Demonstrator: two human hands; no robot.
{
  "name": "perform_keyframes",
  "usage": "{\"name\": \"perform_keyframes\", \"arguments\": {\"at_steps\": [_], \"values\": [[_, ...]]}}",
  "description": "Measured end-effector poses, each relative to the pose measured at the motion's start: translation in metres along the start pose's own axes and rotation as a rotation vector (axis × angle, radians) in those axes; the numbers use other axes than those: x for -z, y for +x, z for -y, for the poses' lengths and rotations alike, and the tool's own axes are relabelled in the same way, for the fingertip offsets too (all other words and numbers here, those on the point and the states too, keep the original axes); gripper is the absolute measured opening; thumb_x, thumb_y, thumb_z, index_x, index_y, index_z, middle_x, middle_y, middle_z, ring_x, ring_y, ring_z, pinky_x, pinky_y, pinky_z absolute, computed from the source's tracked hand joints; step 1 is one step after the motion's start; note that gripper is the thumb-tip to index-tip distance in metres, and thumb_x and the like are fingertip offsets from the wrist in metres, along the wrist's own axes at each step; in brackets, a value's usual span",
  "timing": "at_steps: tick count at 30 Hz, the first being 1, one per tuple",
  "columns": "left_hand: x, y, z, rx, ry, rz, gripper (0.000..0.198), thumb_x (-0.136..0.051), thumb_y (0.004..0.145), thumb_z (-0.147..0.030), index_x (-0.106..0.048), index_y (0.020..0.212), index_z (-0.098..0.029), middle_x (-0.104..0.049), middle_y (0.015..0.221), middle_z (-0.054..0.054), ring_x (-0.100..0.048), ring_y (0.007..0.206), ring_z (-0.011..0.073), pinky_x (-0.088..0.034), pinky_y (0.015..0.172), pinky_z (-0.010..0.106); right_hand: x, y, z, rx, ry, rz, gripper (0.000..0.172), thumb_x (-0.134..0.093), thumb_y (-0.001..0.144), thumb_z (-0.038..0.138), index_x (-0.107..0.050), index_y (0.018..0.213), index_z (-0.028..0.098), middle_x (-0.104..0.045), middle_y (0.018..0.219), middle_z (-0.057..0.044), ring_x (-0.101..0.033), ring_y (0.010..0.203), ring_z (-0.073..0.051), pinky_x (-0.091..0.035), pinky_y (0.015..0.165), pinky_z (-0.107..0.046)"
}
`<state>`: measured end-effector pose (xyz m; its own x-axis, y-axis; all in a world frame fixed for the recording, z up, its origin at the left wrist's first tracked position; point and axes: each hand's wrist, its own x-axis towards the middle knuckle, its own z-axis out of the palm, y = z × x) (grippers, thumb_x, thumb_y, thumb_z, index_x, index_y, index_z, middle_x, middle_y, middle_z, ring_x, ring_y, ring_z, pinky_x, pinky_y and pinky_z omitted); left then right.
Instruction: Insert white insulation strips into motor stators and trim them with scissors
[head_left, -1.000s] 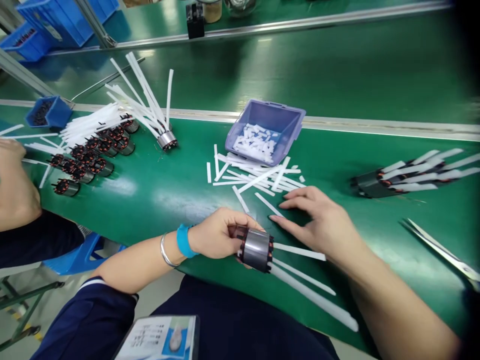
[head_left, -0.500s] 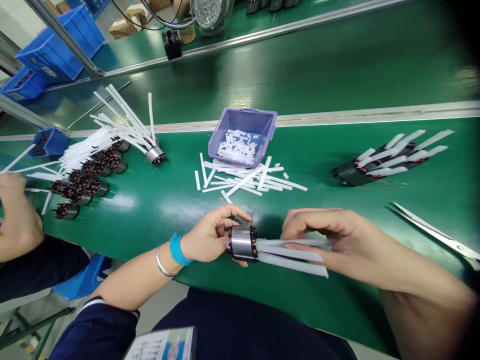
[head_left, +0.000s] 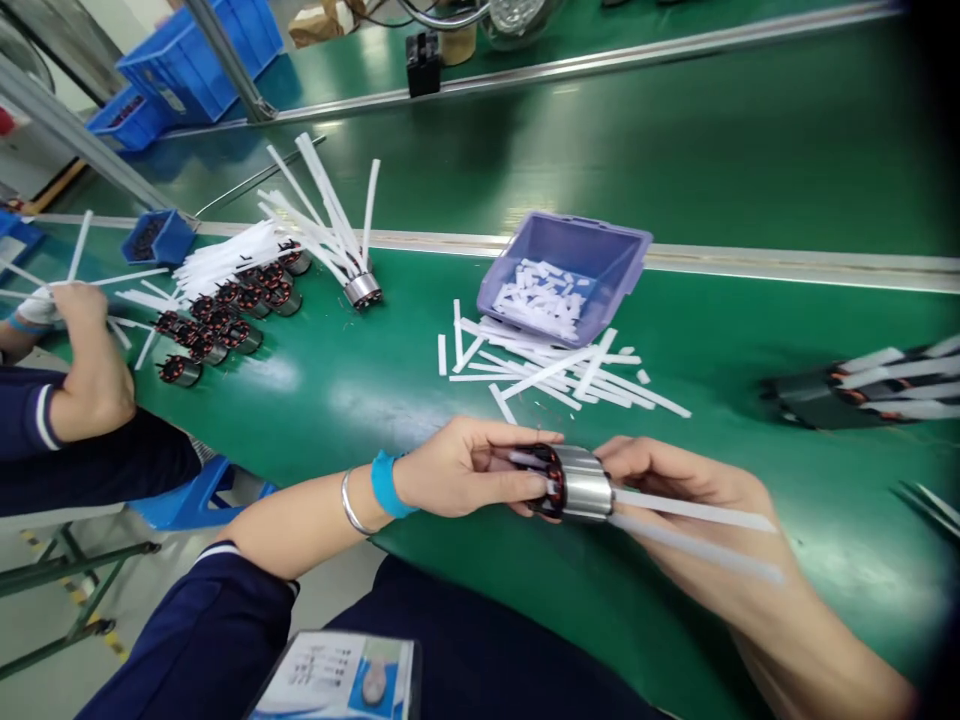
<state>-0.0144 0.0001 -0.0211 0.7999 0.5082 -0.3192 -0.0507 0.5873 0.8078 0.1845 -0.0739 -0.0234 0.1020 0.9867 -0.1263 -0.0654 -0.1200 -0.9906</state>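
Above the near edge of the green bench [head_left: 322, 410], a person holds a silver metal core [head_left: 585, 483] sideways. The left hand [head_left: 465, 468] has its grip closed on the core's black-and-copper left end, thumb on the near side and index finger along the top. The right hand [head_left: 690, 490] is at the core's other end, fingers against its far side; the core and strips partly hide them, so one cannot tell how firmly that grip closes. Two long white strips [head_left: 694, 510] stick out of the core's right end, passing in front of the right palm.

Beyond the hands, toward the bench's far edge, a purple bin [head_left: 577, 255] holds short white pieces [head_left: 544, 297], with loose strips [head_left: 551, 368] scattered just before it. Left of the bin, near the far edge, a tilted core [head_left: 364, 290] carries long strips. Farther left, more cores [head_left: 240, 335] stand grouped beside a strip bundle [head_left: 229, 258]; past these is a co-worker's hand [head_left: 82, 305]. Toward the right, a dark core [head_left: 810, 400] lies on its side.
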Motion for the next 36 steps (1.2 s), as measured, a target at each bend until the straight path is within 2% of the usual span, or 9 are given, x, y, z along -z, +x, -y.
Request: {"name": "perform_keyframes", "arguments": {"at_steps": [3, 7, 14, 20, 26, 29, 31, 33, 36], "values": [[0.001, 0.002, 0.003, -0.029, 0.064, -0.012, 0.049, -0.077, 0.074, -0.030, -0.067, 0.119, -0.013, -0.074, 0.094, 0.009, -0.070, 0.070, 0.0132, -0.058, 0.063, 0.023, -0.003, 0.001, -0.002, -0.003, 0.038, -0.007, 0.025, -0.092, 0.051, 0.030, -0.071, 0.064, 0.022, -0.065, 0.066, -0.005, -0.058, 0.056, -0.018, -0.048, 0.050, -0.026], [-0.002, 0.002, 0.006, -0.100, 0.202, -0.113, 0.027, -0.068, 0.079, -0.015, -0.071, 0.105, -0.010, -0.072, 0.081, 0.007, -0.065, 0.064, 0.0099, -0.053, 0.060, 0.018, -0.007, 0.001, -0.007, -0.024, 0.045, 0.017, 0.027, -0.089, 0.057, 0.039, -0.071, 0.066, 0.022, -0.063, 0.066, -0.005, -0.057, 0.056, -0.018, -0.047, 0.049, -0.026], [-0.007, 0.003, 0.004, -0.155, 0.239, -0.180, 0.007, -0.065, 0.073, -0.011, -0.065, 0.080, -0.011, -0.061, 0.064, 0.000, -0.054, 0.053, 0.0061, -0.044, 0.051, 0.016, -0.013, 0.002, -0.001, 0.120, -0.224, 0.047, 0.024, -0.085, 0.064, 0.035, -0.066, 0.058, 0.022, -0.066, 0.079, -0.008, -0.062, 0.065, -0.020, -0.051, 0.055, -0.026], [-0.008, 0.002, 0.005, -0.162, 0.181, -0.117, 0.009, -0.065, 0.069, -0.008, -0.061, 0.078, -0.011, -0.060, 0.064, -0.001, -0.055, 0.056, 0.0060, -0.046, 0.055, 0.018, -0.015, 0.005, 0.011, 0.037, -0.080, 0.170, 0.044, -0.082, 0.065, 0.052, -0.060, 0.048, 0.018, -0.062, 0.068, -0.008, -0.059, 0.053, -0.016, -0.047, 0.044, -0.023], [-0.007, -0.005, 0.001, -0.114, 0.247, 0.037, 0.014, -0.067, 0.072, -0.017, -0.065, 0.084, -0.010, -0.064, 0.073, 0.004, -0.058, 0.061, 0.0092, -0.048, 0.056, 0.020, -0.006, 0.008, 0.014, -0.051, 0.026, 0.331, 0.043, -0.075, 0.078, 0.044, -0.056, 0.050, 0.017, -0.062, 0.066, -0.005, -0.057, 0.052, -0.013, -0.046, 0.046, -0.022], [-0.002, -0.008, -0.011, -0.207, 0.383, 0.101, 0.017, -0.071, 0.073, -0.022, -0.070, 0.086, -0.010, -0.067, 0.084, 0.009, -0.063, 0.072, 0.0137, -0.052, 0.065, 0.025, 0.004, 0.014, 0.014, -0.046, -0.020, 0.452, 0.030, -0.071, 0.083, 0.042, -0.065, 0.065, 0.019, -0.067, 0.071, -0.006, -0.062, 0.060, -0.016, -0.050, 0.053, -0.025], [0.004, -0.009, -0.022, -0.361, 0.459, 0.042, 0.017, -0.075, 0.072, -0.025, -0.073, 0.083, -0.012, -0.067, 0.097, 0.012, -0.064, 0.088, 0.0180, -0.053, 0.081, 0.030, 0.005, 0.021, 0.012, 0.059, -0.147, 0.364, 0.022, -0.069, 0.084, 0.041, -0.068, 0.079, 0.020, -0.069, 0.076, -0.006, -0.064, 0.066, -0.017, -0.052, 0.058, -0.027], [0.010, -0.010, -0.033, -0.445, 0.453, -0.035, 0.018, -0.076, 0.072, -0.028, -0.074, 0.082, -0.013, -0.067, 0.099, 0.012, -0.065, 0.094, 0.0194, -0.053, 0.086, 0.032, 0.000, 0.031, 0.007, 0.273, -0.400, 0.184, 0.015, -0.065, 0.087, 0.034, -0.067, 0.086, 0.019, -0.068, 0.081, -0.007, -0.064, 0.073, -0.019, -0.052, 0.065, -0.030], [0.017, -0.011, -0.044, -0.362, 0.365, -0.099, 0.022, -0.076, 0.074, -0.030, -0.070, 0.086, -0.012, -0.069, 0.084, 0.008, -0.066, 0.075, 0.0145, -0.053, 0.069, 0.024, -0.015, 0.053, -0.004, 0.574, -0.949, -0.006, 0.016, -0.054, 0.089, 0.018, -0.068, 0.096, 0.017, -0.067, 0.100, -0.013, -0.063, 0.088, -0.024, -0.049, 0.072, -0.037]]}}
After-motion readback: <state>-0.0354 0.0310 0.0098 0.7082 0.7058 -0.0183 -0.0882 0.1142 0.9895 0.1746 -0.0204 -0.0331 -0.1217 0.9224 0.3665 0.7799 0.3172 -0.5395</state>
